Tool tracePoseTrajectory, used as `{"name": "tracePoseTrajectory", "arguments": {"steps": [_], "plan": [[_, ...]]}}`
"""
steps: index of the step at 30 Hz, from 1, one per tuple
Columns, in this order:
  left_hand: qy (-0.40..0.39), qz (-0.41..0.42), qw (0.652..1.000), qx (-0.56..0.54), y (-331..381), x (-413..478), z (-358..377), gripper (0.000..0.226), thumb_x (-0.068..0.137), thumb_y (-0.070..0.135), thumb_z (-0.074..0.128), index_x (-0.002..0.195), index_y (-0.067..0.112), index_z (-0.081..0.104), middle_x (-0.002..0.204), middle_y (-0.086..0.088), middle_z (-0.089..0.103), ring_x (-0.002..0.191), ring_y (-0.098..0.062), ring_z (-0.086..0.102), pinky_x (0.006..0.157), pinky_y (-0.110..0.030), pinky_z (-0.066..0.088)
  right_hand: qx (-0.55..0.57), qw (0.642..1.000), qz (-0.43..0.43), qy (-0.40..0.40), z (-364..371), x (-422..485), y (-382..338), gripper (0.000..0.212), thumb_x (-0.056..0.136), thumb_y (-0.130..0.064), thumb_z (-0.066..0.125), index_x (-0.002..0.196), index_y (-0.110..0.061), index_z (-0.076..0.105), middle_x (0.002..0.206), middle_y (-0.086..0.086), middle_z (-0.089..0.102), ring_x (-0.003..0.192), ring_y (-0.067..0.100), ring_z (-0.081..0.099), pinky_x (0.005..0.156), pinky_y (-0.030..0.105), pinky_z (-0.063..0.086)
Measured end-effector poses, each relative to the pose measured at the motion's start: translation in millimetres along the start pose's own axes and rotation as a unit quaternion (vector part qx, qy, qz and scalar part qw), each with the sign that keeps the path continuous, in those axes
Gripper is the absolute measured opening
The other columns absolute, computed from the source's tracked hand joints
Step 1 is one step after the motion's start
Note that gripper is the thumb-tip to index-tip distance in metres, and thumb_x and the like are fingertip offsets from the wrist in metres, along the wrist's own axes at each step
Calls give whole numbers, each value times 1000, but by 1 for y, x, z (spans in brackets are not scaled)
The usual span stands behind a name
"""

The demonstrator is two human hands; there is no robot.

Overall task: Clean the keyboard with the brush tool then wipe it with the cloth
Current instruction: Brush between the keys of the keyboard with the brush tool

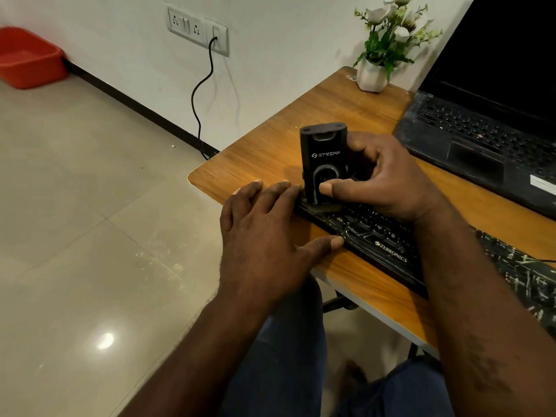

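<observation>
A black keyboard (pixel 388 245) marked ZEBRONICS lies along the front edge of the wooden table (pixel 270 145). Its right part is smeared with pale streaks. The black brush tool (pixel 323 158), a flat block marked STRIFF, stands upright on the keyboard's left end. My right hand (pixel 388 179) grips the tool, thumb on its front face and fingers behind it. My left hand (pixel 264 233) lies flat with straight fingers on the keyboard's left end, thumb touching the front edge. No cloth is in view.
An open black laptop (pixel 487 121) stands at the back right of the table. A white pot of flowers (pixel 373 75) sits near the wall. A black cable (pixel 201 94) hangs from a wall socket. A red tub (pixel 27 60) rests on the tiled floor at far left.
</observation>
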State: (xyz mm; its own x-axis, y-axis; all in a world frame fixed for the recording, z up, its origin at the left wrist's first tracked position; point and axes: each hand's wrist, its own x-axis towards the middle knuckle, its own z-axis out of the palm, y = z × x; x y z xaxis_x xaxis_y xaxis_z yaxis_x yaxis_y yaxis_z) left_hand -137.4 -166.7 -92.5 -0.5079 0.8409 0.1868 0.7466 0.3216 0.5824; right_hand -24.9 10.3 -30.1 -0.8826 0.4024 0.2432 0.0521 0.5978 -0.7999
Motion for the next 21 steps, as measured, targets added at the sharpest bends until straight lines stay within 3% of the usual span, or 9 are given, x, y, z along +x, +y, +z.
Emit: {"name": "tracePoseTrajectory", "arguments": {"steps": [2,5,9,12,16,18,21], "plan": [[-1,-2,1000,0,0,0,0,96,75,91,45,156,42,28,163,19,26,153,-13,2,125,-45,8,-9,1000,-1,-5,0,0,0,42,82,-21,83,122,-16,69,105,17,72,96,37,72,78,52,62],[-4,-1,1000,5,-1,0,1,97,75,92,43,157,41,28,163,19,26,152,-13,2,124,-45,9,-22,1000,-9,18,2,0,-3,46,83,-10,86,123,-24,67,110,-3,75,103,15,74,85,30,61],[-4,-3,1000,11,-1,1,1,98,73,93,40,156,41,30,162,19,27,152,-13,4,124,-44,10,-50,998,-10,40,5,-2,-3,52,83,-17,84,131,-24,64,113,-2,74,104,18,72,87,39,62],[-12,2,1000,11,-3,1,-2,97,73,93,38,155,41,32,162,20,28,152,-13,5,123,-44,11,-92,994,-17,51,7,-10,-8,55,83,-21,85,133,-19,64,117,-7,72,108,10,71,89,33,61],[-21,16,1000,11,3,4,-1,91,76,90,39,153,43,34,162,20,27,152,-13,4,123,-45,10,-226,966,-78,95,12,-26,-12,51,83,-32,83,125,-7,69,111,-4,70,101,9,67,85,24,54],[-22,20,1000,9,9,3,0,86,78,86,45,152,43,36,162,20,28,151,-13,4,123,-43,8,-253,956,-88,116,18,-38,-15,45,83,-29,82,120,-7,70,108,-6,67,96,6,64,83,15,48],[-15,-2,1000,-4,-12,0,-10,85,78,80,44,152,41,37,162,19,30,151,-13,6,123,-40,6,-251,959,-76,108,44,-45,-25,40,80,-29,78,115,-11,68,106,-6,65,94,6,63,81,13,46]]}}
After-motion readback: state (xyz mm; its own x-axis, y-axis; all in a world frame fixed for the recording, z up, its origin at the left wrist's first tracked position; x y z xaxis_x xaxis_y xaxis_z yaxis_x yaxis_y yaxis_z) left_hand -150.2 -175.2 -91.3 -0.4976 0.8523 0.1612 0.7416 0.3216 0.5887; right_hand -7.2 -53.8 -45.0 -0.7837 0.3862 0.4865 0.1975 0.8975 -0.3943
